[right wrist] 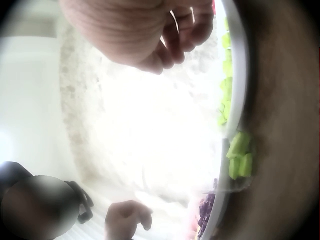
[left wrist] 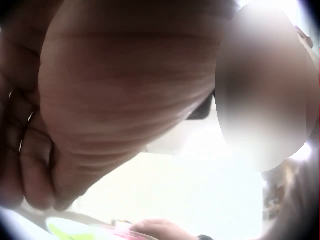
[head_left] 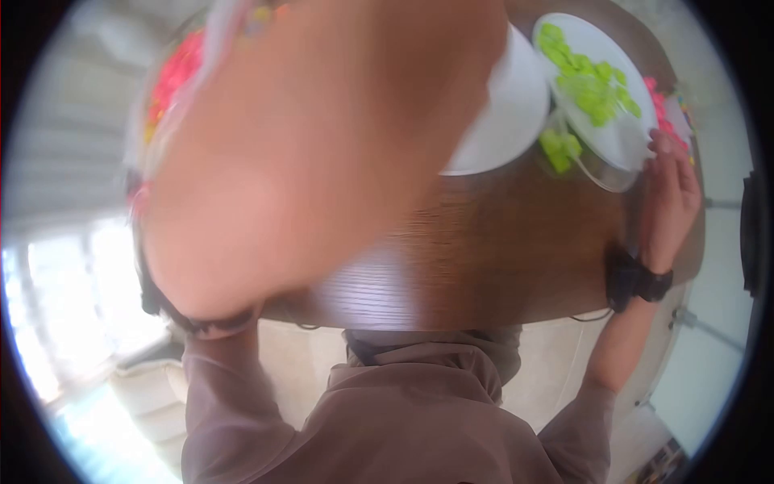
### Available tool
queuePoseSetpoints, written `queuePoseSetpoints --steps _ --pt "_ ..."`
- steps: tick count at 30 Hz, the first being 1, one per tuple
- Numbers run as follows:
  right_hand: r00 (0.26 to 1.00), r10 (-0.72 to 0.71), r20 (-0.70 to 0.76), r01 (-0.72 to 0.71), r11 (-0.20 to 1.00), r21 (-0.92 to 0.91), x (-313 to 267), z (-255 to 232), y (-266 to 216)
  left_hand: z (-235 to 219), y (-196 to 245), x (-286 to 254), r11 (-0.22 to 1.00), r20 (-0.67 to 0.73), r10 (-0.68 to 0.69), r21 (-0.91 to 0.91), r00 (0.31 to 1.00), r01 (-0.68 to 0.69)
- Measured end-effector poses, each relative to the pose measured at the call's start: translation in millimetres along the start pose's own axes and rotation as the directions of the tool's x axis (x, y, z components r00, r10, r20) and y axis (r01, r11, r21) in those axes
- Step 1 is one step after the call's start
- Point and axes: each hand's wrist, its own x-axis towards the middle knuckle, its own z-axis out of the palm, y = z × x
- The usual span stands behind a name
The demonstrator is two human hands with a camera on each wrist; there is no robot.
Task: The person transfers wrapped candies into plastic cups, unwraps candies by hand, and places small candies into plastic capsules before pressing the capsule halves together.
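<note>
My left hand (head_left: 322,153) is raised close to the head camera, large and blurred, covering much of the table's left half. Its fingertips run out of the head view. In the left wrist view its fingers (left wrist: 37,170) hang loosely side by side, with nothing seen in them. My right hand (head_left: 673,189) is beside the right end of an oval white plate (head_left: 576,48) bearing bright green pieces (head_left: 597,89). Its fingers (right wrist: 175,45) are loosely bent and hold nothing in the right wrist view. A clear plastic container (head_left: 609,173) with green pieces overlaps the plate's near edge.
A larger white plate (head_left: 508,113) lies left of the oval one, partly hidden by my left hand. Dark purple bits (right wrist: 205,215) show on a plate's edge. Pink pieces (head_left: 177,73) are at the table's left, and more pink ones (head_left: 663,105) at its right.
</note>
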Motion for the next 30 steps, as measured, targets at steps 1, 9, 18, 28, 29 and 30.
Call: queuePoseSetpoints --steps 1,9,18,28,29,30 --pt "0.999 -0.012 0.029 0.012 1.0 0.009 -1 -2 0 12 3 2 0.992 0.004 0.109 -0.069 0.994 -0.108" --pt "0.994 -0.075 0.075 0.061 0.981 0.182 0 2 1 76 80 -9 0.696 0.497 0.604 -0.709 0.624 -0.109" --pt "0.982 -0.025 0.188 -0.006 0.987 0.161 0 1 -3 93 83 9 0.319 0.642 0.492 -0.762 0.588 0.564" --pt "0.989 0.138 0.057 -0.143 0.984 0.103 4 5 -12 103 82 1 0.307 0.446 0.539 -0.894 0.714 0.327" --pt "0.991 0.127 0.047 -0.133 0.98 0.15 6 5 -10 101 82 1 0.312 0.488 0.534 -0.873 0.691 0.375" --pt "0.992 0.122 0.041 -0.128 0.972 0.197 5 5 -8 99 83 0 0.316 0.532 0.525 -0.847 0.664 0.428"
